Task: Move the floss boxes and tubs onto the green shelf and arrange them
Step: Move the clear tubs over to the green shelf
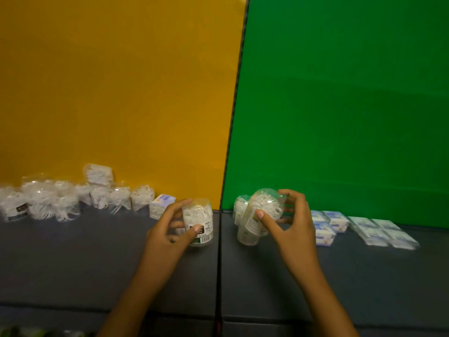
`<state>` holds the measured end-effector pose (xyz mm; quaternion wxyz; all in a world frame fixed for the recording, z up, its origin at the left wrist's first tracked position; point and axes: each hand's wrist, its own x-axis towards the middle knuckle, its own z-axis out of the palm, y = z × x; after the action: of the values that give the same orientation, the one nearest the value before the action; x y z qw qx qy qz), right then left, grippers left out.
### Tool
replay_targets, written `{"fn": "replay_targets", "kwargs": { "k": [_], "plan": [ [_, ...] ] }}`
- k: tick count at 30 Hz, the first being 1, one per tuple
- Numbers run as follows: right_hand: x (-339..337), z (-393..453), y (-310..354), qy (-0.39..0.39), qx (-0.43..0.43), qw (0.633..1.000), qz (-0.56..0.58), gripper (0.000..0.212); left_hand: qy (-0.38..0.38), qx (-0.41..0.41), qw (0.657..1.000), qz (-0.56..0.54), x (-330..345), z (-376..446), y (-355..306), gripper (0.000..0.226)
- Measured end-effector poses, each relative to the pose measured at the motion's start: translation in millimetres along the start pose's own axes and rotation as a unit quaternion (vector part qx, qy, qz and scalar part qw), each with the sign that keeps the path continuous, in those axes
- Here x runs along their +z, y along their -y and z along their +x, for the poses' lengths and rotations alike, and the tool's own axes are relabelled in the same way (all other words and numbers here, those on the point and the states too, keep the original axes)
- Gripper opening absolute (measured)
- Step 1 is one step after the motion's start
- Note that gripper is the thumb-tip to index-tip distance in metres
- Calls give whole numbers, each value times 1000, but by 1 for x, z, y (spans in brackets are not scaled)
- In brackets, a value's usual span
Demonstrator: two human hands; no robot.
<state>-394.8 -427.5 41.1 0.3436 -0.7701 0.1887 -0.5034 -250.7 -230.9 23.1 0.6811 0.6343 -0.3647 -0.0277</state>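
Green panel (340, 105) and yellow panel (109, 81) back a dark shelf (315, 276)
Left hand (167, 229) grips an upright floss tub (198, 221) just left of the green panel's edge; right hand (289, 222) holds a tilted tub (263, 210) before it, floss boxes (364, 228) to the right

Two hands (167, 229) hold one tub (198, 222) each; roughly nine more tubs and about nine floss boxes (336, 221) show.

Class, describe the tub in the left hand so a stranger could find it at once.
Find the dark seam where the yellow backdrop meets the green. Just left of it, the left hand grips an upright clear tub of white floss picks. Unlike the other tubs, it shows a dark label with a barcode.
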Motion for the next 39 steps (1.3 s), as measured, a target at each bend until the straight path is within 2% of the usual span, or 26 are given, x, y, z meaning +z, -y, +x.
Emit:
{"fn": "replay_targets", "kwargs": {
  "k": [8,18,24,31,36,39],
  "plan": [
    [-47,14,-58,19,36,998,-36,53,15,-9,1000,23,60,-16,-7,47],
    [-14,34,-121,101,77,987,-95,56,9,-6,999,45,74,11,4,46],
    [-1,42,-135,109,89,984,-113,57,3,-26,999,25,79,31,22,49],
    [1,42,-146,127,76,981,-129,59,32,-21,999,32,88,43,30,49],
    [-12,47,-143,179,53,972,-142,67,25,-16,999,22,105,48,27,50],
    [-33,55,-140,178,37,971,-154,66,36,-5,999,26,122,49,19,49]
  ]
}}
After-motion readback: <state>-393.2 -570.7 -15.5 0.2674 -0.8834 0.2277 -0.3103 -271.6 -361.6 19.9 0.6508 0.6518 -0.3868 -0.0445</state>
